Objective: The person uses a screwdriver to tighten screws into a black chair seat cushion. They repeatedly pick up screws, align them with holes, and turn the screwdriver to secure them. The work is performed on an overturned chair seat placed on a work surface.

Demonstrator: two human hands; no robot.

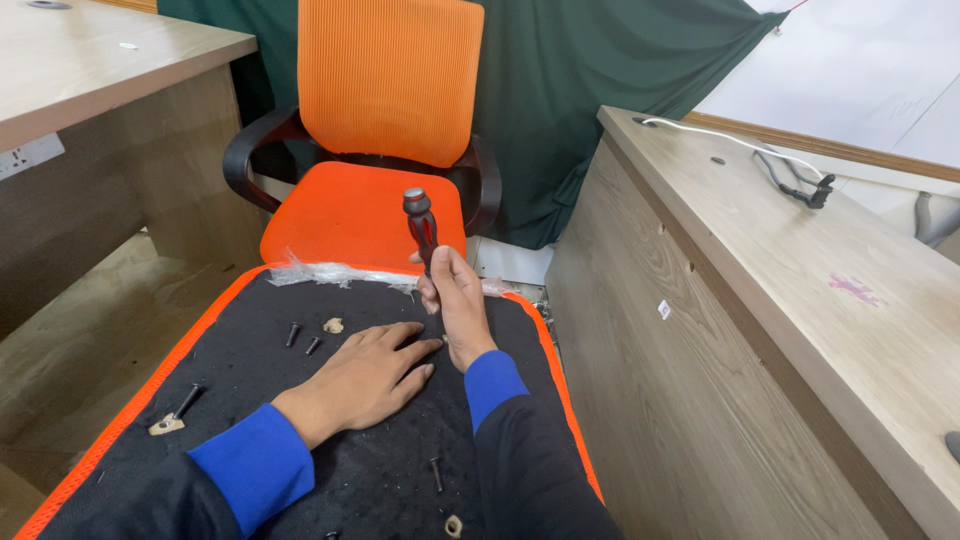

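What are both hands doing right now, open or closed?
Left hand: open, palm flat on the black chair underside, holding nothing.
Right hand: closed around the red-and-black screwdriver handle, held upright.

My left hand (365,375) and right hand (455,300) are bare, no gloves, rings or watch. I wear a dark navy top with long sleeves, and each sleeve ends in a bright blue cuff at the wrist

Bolts (301,339) on chair underside (250,360), office chair (385,120) behind, desk (780,300) right
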